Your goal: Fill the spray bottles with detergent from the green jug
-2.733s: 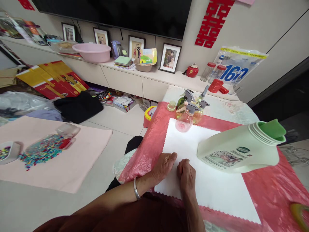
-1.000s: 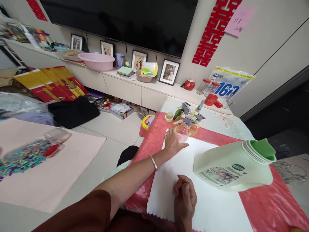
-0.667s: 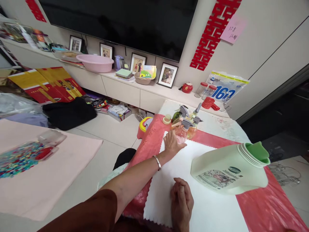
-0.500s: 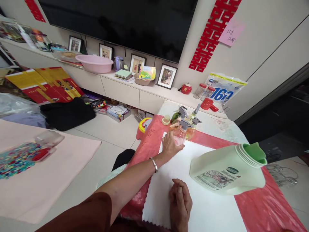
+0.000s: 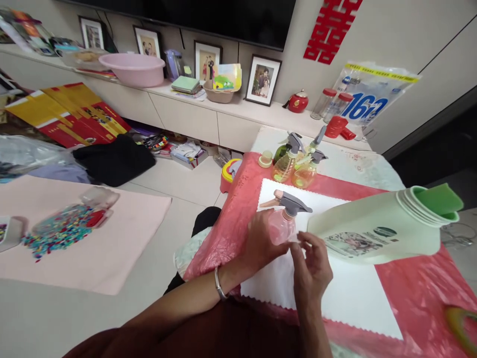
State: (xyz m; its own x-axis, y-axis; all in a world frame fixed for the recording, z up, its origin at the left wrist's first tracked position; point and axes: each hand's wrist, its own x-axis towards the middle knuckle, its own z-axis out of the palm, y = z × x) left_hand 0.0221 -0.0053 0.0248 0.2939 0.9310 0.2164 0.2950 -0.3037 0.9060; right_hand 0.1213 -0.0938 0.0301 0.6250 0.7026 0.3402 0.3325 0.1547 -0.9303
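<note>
A small pink see-through spray bottle [image 5: 282, 226] with a grey trigger head stands nearly upright above the white scalloped mat [image 5: 276, 293]. Around its left side and base wraps my left hand [image 5: 259, 241], which wears a silver bracelet. My right hand [image 5: 312, 268] meets the bottle's lower right edge, thumb and curled fingers pinched against it. Just right of the hands, a large pale green jug [image 5: 365, 233] with a green spout leans over the mat. Behind are several more spray bottles, including an amber one [image 5: 304, 174] and a yellowish one [image 5: 285, 166].
The mat lies on a red plastic cover [image 5: 219, 238]. A small round cap [image 5: 265, 159] sits by the bottles. Red-lidded jars [image 5: 323, 103] and a printed bag [image 5: 372, 99] stand at the back. To the left, a pink-topped table [image 5: 122, 243] bears scattered coloured beads [image 5: 63, 233].
My left hand has brought the pink spray bottle nearer, away from the other bottles. My right hand has risen from the mat to the bottle. The view has shifted.
</note>
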